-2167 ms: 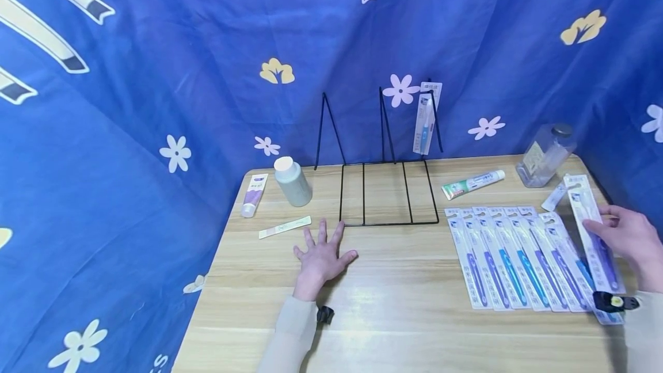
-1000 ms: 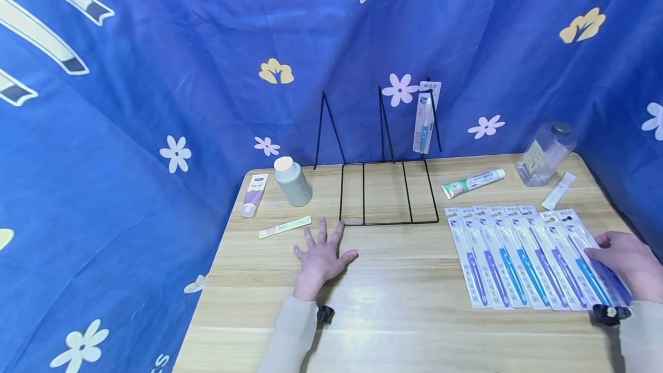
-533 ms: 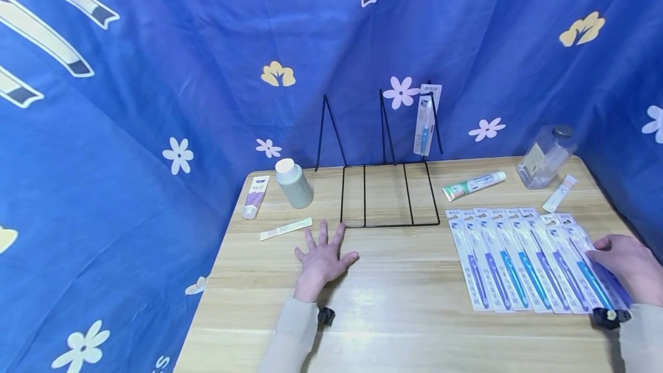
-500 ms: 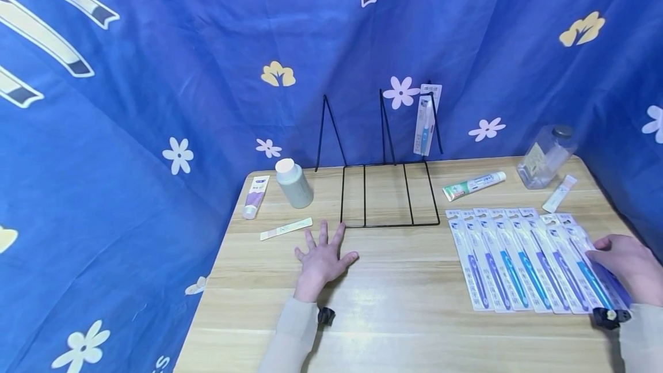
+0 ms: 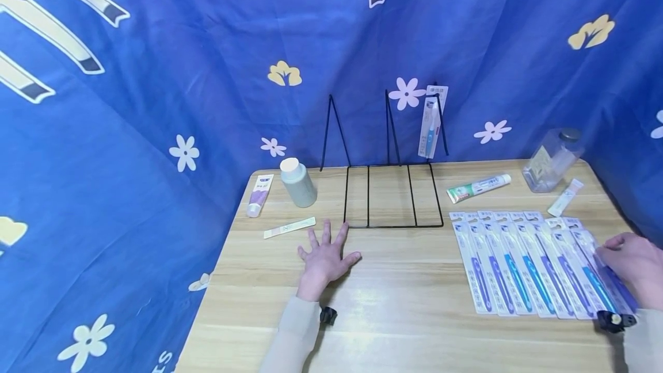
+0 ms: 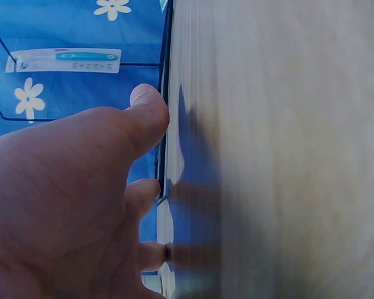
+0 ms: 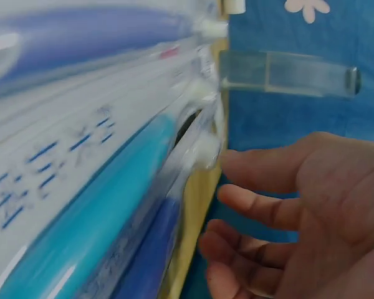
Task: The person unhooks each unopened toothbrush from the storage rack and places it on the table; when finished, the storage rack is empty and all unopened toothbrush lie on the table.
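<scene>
My left hand (image 5: 324, 259) rests on the table with fingers spread, fingertips right at the front corner of a black wire rack (image 5: 393, 227). A packaged blue toothbrush (image 5: 431, 137) hangs from the rack's right arm, seen also in the left wrist view. On the right lies a row of packaged toothbrushes (image 5: 513, 258), purple and blue, overlapping side by side. My right hand (image 5: 634, 261) is beside the purple toothbrush (image 5: 621, 288) at the row's right end. In the right wrist view its thumb tip (image 7: 237, 165) is right at the pack's edge, the other fingers loosely bent with nothing visible between them.
A toothpaste tube (image 5: 479, 187), a clear bottle (image 5: 551, 160) and a small white sachet (image 5: 566, 197) lie or stand behind the row. At the back left are a purple-white tube (image 5: 260, 194), a grey-green bottle (image 5: 298, 184) and a narrow strip (image 5: 289, 227). Blue curtain surrounds the table.
My right hand has lowered the purple packaged toothbrush it gripped onto the right end of the row, and its fingers have eased slightly right. The left hand stays put; the head view shifted slightly.
</scene>
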{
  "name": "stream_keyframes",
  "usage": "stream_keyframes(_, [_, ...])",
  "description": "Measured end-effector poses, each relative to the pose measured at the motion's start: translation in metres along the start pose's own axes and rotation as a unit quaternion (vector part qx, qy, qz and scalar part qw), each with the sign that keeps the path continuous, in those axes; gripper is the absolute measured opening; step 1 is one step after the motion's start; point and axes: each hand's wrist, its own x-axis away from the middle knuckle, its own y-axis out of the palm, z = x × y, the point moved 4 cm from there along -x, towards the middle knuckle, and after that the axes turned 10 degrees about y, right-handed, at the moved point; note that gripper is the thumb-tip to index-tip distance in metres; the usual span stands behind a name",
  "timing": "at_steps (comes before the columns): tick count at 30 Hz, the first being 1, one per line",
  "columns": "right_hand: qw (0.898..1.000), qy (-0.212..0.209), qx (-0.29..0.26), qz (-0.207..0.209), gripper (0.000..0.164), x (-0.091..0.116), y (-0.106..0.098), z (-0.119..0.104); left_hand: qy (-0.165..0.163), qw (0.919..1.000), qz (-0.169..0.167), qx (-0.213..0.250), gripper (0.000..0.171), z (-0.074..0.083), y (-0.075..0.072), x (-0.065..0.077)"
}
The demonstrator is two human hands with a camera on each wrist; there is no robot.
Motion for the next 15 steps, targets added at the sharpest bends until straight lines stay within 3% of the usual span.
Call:
stream_keyframes(4, [0.996,-0.046,-0.043,0.063,0.048,0.01,-0.009,-0.014,0.0,1.0,-0.002,0.0,0.082,0.001,-0.001,0.0])
stream_keyframes(9, [0.981,-0.121,-0.107,0.11,0.055,0.024,-0.014,-0.048,0.001,1.0,0.0,-0.004,0.083,0.002,-0.001,-0.001])
stream_keyframes(12, [0.96,-0.187,-0.162,0.128,0.053,0.032,-0.016,-0.072,0.001,1.0,0.0,-0.003,0.082,0.002,0.0,-0.001])
stream_keyframes(15, [0.937,-0.244,-0.218,0.12,0.05,0.04,-0.017,-0.097,0.0,1.0,-0.001,-0.002,0.083,0.001,0.001,-0.001])
